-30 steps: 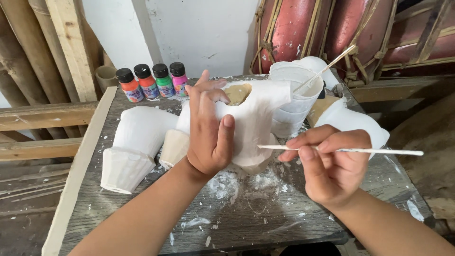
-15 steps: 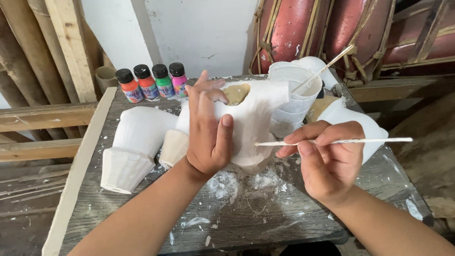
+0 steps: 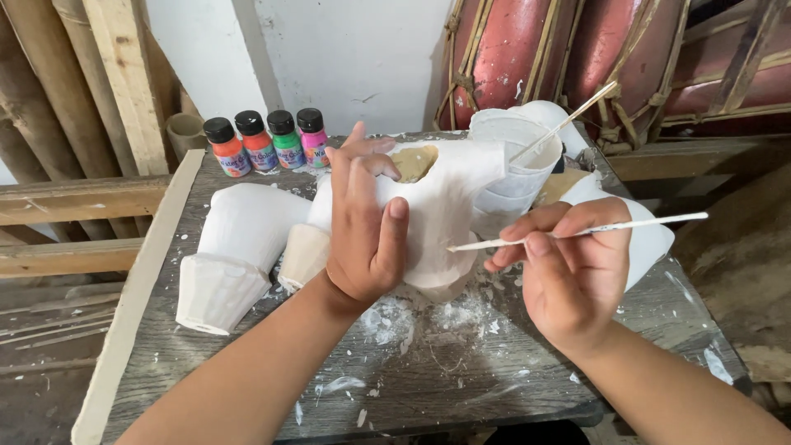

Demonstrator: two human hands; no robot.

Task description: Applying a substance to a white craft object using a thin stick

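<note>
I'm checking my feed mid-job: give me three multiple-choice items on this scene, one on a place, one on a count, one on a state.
1. Where do the paint bottles stand?
A. At the table's far left edge
B. In the white cup
C. Under the right hand

2. How many paint bottles are there?
A. Two
B. Four
C. Six

3. What is the state of the right hand?
A. Open and empty
B. Flat on the table
C. Shut on a thin white stick

Key: 1 A, they line up at the back of the table, by the wall. 2 B, four dark caps show in a row. 3 C, its fingers pinch the thin white stick, whose tip meets the white figure that the left hand grips.
</note>
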